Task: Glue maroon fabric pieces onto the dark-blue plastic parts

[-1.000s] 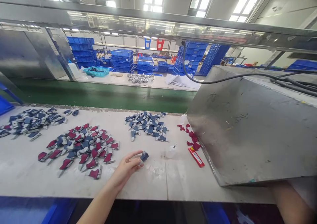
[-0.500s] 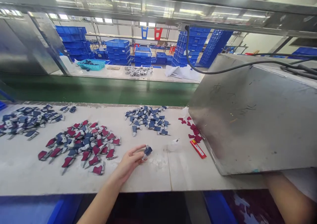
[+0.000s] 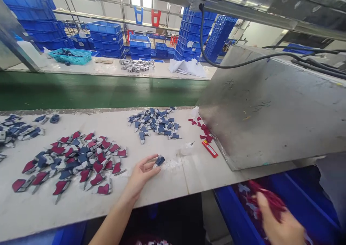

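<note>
My left hand [image 3: 146, 171] pinches a small dark blue and grey part [image 3: 159, 161] just above the white table [image 3: 167, 187]. At the lower right, my right hand [image 3: 278, 219], blurred by motion, holds a bunch of dark red pieces [image 3: 270, 201] over a blue bin [image 3: 229, 212]. Left of my left hand lies a pile of red and blue parts with grey bodies [image 3: 83, 154]. Beyond it sits a pile of blue and white parts [image 3: 155, 122]. Small red pieces [image 3: 205, 130] lie against the metal box, near a red packet [image 3: 209, 149].
A large metal box [image 3: 275, 111] stands on the right with a black cable [image 3: 235, 65] above it. Behind the table runs a green belt [image 3: 108, 91]. A small clear bottle [image 3: 186, 149] lies on the table. More parts [image 3: 21, 131] are at far left.
My right hand has come into view from beneath the metal box, with red pieces in it. My left hand still holds the blue part. The view has turned to the right and down.
</note>
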Available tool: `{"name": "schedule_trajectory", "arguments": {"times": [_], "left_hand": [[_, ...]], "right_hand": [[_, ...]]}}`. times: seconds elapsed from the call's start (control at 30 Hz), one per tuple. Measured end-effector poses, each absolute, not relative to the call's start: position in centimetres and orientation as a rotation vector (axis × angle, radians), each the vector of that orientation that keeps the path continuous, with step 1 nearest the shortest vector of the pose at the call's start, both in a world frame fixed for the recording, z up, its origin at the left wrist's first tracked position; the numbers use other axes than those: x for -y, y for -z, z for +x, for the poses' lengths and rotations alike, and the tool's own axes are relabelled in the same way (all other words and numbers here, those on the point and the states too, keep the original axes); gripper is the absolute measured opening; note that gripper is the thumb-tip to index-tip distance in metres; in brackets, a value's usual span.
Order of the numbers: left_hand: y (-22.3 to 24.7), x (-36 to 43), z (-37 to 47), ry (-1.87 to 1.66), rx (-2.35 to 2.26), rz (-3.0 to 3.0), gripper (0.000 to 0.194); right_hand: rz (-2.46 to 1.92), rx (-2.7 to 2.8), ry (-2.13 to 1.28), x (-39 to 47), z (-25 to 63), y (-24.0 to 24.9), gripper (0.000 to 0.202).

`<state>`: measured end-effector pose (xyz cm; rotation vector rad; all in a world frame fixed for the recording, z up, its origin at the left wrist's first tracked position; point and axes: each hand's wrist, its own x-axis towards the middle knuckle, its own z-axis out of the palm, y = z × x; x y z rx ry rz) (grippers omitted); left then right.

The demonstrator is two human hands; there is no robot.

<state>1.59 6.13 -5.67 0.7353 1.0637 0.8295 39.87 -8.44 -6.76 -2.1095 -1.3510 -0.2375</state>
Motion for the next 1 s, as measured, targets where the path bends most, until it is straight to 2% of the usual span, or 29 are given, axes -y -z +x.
{"name": "schedule_trajectory", "arguments": {"times": [0.1, 0.2, 0.37, 0.5, 0.67, 0.87, 1.0], "left_hand": [[6.4, -6.0, 1.8, -0.843, -1.116, 0.829, 0.076], [7.2, -5.7, 1.8, -0.851, -1.205, 0.935, 0.074], [7.3, -5.1, 1.3, -0.873, -1.351, 1.192, 0.048], [7.0, -4.8, 1.5, -0.892, -1.482, 1.387, 0.025], [7.4, -4.9, 2.0, -0.942, -1.459, 1.547, 0.018], [7.7, -5.0, 1.0, -0.916, -1.524, 1.753, 0.016], [7.7, -4.8, 0.2, -0.89, -1.516, 1.793, 0.016]], "right_hand": [[-1.769, 1.731, 0.055, 5.5, 34.4, 8.2, 0.027], [-1.515, 2.076, 0.155, 0.0, 31.2, 9.2, 0.027], [-1.355, 2.317, 0.262, -5.5, 29.9, 9.3, 0.029], [-1.386, 2.322, 0.131, -5.5, 29.9, 8.1, 0.044], [-1.49, 2.311, 0.055, -5.6, 29.3, 7.7, 0.064], [-1.482, 2.227, -0.03, -7.0, 28.2, 7.1, 0.053], [-1.323, 1.822, 0.094, -5.8, 26.9, 7.0, 0.043]]}}
